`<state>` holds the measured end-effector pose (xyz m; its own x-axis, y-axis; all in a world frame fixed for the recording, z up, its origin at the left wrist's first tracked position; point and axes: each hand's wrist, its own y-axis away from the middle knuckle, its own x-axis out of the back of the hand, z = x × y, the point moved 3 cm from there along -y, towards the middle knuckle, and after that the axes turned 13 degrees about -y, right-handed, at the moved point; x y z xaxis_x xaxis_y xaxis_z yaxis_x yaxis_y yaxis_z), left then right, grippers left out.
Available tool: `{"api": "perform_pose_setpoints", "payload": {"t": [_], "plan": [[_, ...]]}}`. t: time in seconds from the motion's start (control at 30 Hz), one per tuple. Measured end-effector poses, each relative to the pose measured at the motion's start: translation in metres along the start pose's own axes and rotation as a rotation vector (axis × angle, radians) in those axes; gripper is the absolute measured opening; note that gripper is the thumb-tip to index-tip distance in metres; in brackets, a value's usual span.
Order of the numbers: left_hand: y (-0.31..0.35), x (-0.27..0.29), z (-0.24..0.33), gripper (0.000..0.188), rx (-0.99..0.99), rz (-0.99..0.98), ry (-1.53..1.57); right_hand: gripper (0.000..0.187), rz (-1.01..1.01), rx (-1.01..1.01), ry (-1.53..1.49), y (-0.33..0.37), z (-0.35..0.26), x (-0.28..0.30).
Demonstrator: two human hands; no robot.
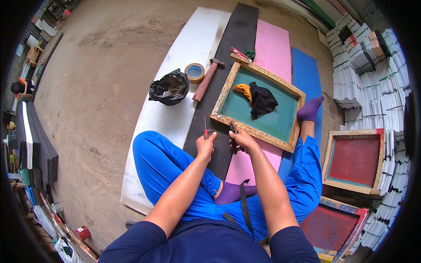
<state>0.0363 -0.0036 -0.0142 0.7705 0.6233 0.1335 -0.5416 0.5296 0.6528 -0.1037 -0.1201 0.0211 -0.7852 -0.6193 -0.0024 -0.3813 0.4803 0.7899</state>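
Observation:
My left hand (205,145) is closed around a red-handled screwdriver (205,133), its thin shaft pointing away from me. Close beside it, my right hand (244,141) grips black-handled pliers (233,128). Both hands are just off the near left corner of a wooden-framed printing screen (272,76) with green mesh. A black cloth (263,101) and an orange cloth (244,91) lie on the mesh. Small dark bits, too small to name, lie between my hands on the black board (223,151).
A hammer (206,81), a tape roll (194,72) and a black plastic bag (169,87) sit to the left. White (184,39), pink (272,39) and blue (304,65) boards lie beneath. Paper stacks (364,92) and red-mesh screens (354,160) stand right. My foot (310,109) touches the frame.

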Motion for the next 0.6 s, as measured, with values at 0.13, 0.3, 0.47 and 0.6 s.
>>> {"api": "perform_pose_setpoints", "payload": {"t": [0.13,0.3,0.47,0.6], "plan": [[0.001,-0.003,0.004,0.027,0.017,-0.015,0.020,0.035,0.013,-0.044,0.035,-0.002,-0.009,0.002],[-0.002,-0.004,0.007,0.027,0.015,-0.038,0.038,0.037,0.003,-0.079,0.032,0.002,-0.022,0.000],[-0.003,-0.009,0.010,0.027,0.039,-0.041,0.057,0.032,-0.009,-0.038,0.033,-0.005,-0.018,0.001],[-0.006,-0.011,0.009,0.027,0.046,-0.035,0.066,0.031,0.181,0.109,0.139,-0.006,-0.011,-0.008]]}}
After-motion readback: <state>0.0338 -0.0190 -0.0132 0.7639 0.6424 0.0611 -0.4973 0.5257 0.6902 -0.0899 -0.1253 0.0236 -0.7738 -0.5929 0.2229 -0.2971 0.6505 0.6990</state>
